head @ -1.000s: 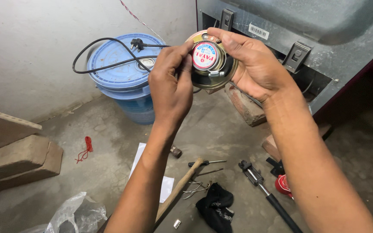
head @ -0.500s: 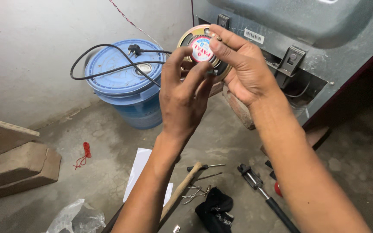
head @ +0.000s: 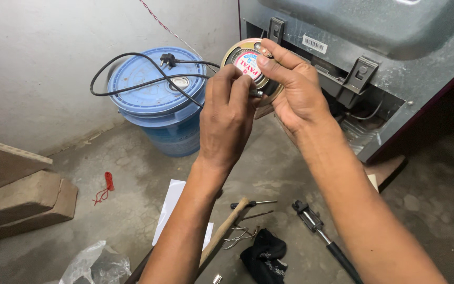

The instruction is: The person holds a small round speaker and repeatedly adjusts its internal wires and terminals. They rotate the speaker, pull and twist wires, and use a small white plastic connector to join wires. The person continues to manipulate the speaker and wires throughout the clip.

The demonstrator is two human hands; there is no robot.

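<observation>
Hands have closed in on the small round speaker [head: 248,66] since a second ago: the left hand [head: 227,118], which then cupped its side, now sits in front of it with fingertips pinched at its lower edge, and the view has shifted so the part sits nearer the upper middle. That suggests fine work on a terminal or wire there, though the contact point is hidden behind the fingers.

Well left of the grip, stone blocks [head: 17,197] lean by the wall and a scrap of red string [head: 106,186] lies on the floor. Nearer, a blue bucket [head: 156,105] carries a black cable with plug [head: 166,59] on its lid. Below the grip lie a white sheet of paper [head: 172,208], a wooden-handled hammer [head: 224,234], a black cloth [head: 264,255] and a long black-handled tool [head: 319,231].

The speaker shows a round white, red and blue sticker on its magnet. The right hand [head: 298,97] clasps it from behind, thumb over the sticker. Right of the grip, the grey appliance back [head: 395,58] bears a small white barcode label [head: 315,44].
</observation>
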